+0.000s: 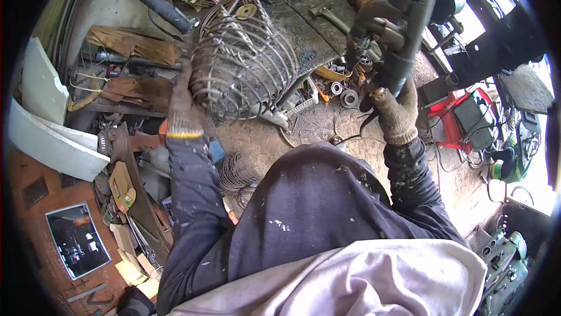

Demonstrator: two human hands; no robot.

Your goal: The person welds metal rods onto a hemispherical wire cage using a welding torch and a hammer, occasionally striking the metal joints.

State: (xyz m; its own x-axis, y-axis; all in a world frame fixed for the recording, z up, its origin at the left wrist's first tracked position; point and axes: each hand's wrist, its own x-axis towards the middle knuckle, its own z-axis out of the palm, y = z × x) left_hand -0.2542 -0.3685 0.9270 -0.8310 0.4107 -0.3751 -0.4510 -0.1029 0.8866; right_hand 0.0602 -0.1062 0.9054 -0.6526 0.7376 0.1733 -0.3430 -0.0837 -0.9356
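Resting against the near left side of the coil (pixel 242 61), the gloved left hand (pixel 186 105) has its fingers up along the wire; I cannot tell how tightly they close. The coil sits on the bench (pixel 310 21), left of centre. Judging by its look, it should be springy along its length—stiff as wire, fairly light for its bulk, perhaps slick in a knit glove. Best held across several turns at once, since one turn alone would likely flex.

The gloved right hand (pixel 398 111) holds the near end of a dark tool (pixel 403 61), thumb toward us and fingers wrapped round it. That looks dense and top-heavy, so a grip low on its body seems to call for a firm wrist.

Containers: at left, an open carton (pixel 121 184), contents unclear; at right, a red crate (pixel 449 111) with a dark case (pixel 474 118)—in it or on it, I cannot tell.
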